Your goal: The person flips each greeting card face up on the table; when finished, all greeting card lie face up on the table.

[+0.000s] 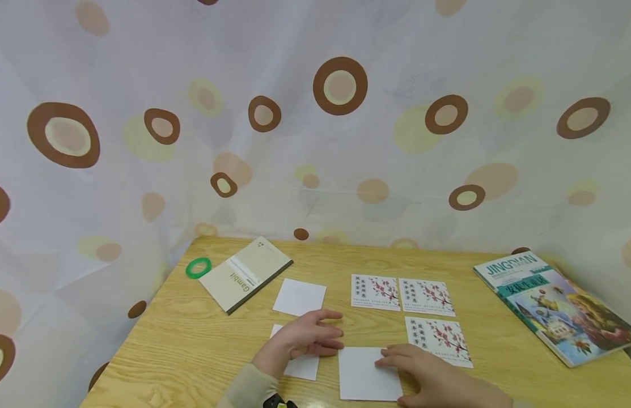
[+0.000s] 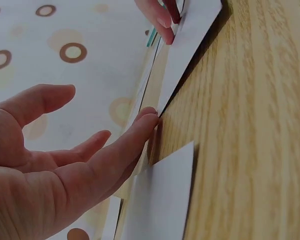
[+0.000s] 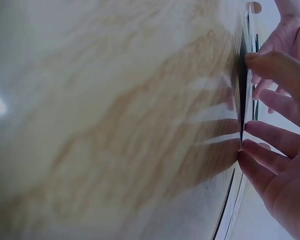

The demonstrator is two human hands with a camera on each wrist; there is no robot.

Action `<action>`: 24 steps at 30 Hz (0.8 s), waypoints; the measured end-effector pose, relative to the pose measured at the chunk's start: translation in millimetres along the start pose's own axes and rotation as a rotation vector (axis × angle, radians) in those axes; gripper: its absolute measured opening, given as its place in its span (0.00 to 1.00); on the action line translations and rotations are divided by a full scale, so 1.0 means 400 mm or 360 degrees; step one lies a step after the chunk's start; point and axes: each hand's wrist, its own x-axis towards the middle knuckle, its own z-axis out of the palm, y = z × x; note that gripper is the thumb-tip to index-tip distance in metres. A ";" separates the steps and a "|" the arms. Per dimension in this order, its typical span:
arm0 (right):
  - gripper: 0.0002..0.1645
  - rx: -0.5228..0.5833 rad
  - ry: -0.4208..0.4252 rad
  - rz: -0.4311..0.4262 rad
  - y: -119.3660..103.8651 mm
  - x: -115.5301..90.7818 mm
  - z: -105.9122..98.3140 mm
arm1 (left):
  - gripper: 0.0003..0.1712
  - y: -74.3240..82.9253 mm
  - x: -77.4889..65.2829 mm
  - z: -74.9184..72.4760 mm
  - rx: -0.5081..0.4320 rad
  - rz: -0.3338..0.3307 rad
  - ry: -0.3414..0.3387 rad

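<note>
A blank white card (image 1: 363,382) lies on the wooden table before me, its edge a little raised in the left wrist view. The right hand (image 1: 427,371) rests at its right side, fingertips on the card and thumb by the near right corner. Held fairly straight, the fingers of the left hand (image 1: 312,334) reach the card's left edge, overlapping a second white card (image 1: 304,367). Another blank card (image 1: 300,297) lies just beyond that hand. Three cards printed with red blossom and dark characters lie to the right: far left (image 1: 375,292), far right (image 1: 427,296), nearer (image 1: 440,341).
At the back left lie a beige notebook (image 1: 246,273) and a green ring (image 1: 198,268), perhaps a tape roll. A magazine (image 1: 555,311) lies along the right side of the table. A white cloth with brown and yellow spots (image 1: 341,141) hangs behind the table.
</note>
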 end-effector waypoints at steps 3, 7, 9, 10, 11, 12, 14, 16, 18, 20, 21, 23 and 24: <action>0.30 -0.0024 0.0017 -0.0034 0.000 0.000 -0.002 | 0.32 0.003 0.000 -0.002 0.0016 0.0006 0.0033; 0.25 -0.0005 0.0023 -0.0040 0.000 -0.001 -0.005 | 0.33 0.008 -0.001 -0.010 0.0042 0.0019 0.0053; 0.22 0.0007 0.0035 -0.0047 0.001 -0.002 -0.007 | 0.33 0.009 -0.001 -0.015 0.0053 0.0025 0.0041; 0.21 0.0011 0.0046 -0.0066 0.002 -0.003 -0.007 | 0.33 0.009 -0.001 -0.017 0.0052 0.0028 0.0028; 0.20 0.0021 0.0054 -0.0077 0.004 -0.004 -0.008 | 0.33 0.009 -0.001 -0.019 0.0049 0.0032 0.0014; 0.20 0.0032 0.0058 -0.0091 0.005 -0.005 -0.009 | 0.33 0.008 0.000 -0.021 0.0045 0.0035 0.0000; 0.19 0.0063 0.0062 -0.0110 0.007 -0.006 -0.011 | 0.33 0.007 0.001 -0.024 0.0037 0.0038 -0.0019; 0.18 0.0106 0.0043 -0.0107 0.008 -0.006 -0.013 | 0.33 0.005 0.001 -0.026 0.0025 0.0040 -0.0030; 0.17 0.0128 0.0018 -0.0082 0.008 -0.006 -0.013 | 0.33 0.004 0.001 -0.027 0.0017 0.0036 -0.0034; 0.17 0.0137 -0.0002 -0.0056 0.009 -0.005 -0.013 | 0.33 0.003 -0.001 -0.028 0.0007 0.0030 -0.0033; 0.17 0.0137 -0.0011 -0.0041 0.009 -0.005 -0.014 | 0.33 0.003 -0.002 -0.028 0.0005 0.0030 -0.0030; 0.18 0.0137 -0.0020 -0.0033 0.010 -0.005 -0.015 | 0.32 0.003 -0.004 -0.028 -0.0004 0.0027 -0.0021; 0.18 0.0137 -0.0020 -0.0032 0.010 -0.005 -0.016 | 0.32 0.003 -0.004 -0.029 -0.0007 0.0026 -0.0016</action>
